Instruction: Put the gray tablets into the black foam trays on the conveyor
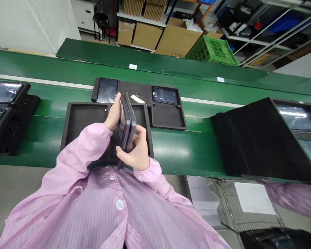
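Observation:
In the head view, a pair of thin dark tablets (128, 122) stands on edge, pressed face to face. My left hand (114, 114) lies along their left side near the far end, its fingers partly hidden behind them. My right hand (137, 148) grips the near right part, with the thumb across the near edge. Below them is a black foam tray (85, 124) with a raised rim. Beyond it, a tablet with a dark glossy screen (107, 90) lies in another black tray. A smaller screen (165, 95) sits in a two-part black tray (169, 117) to the right.
The green conveyor-like bench (171, 148) runs across the view. Black trays with screens (5, 91) are stacked at the left; a tall black tray stack (264, 138) stands at the right. A pink sleeve (295, 199) shows at far right. Cardboard boxes (147, 35) and a green crate (212, 50) are behind.

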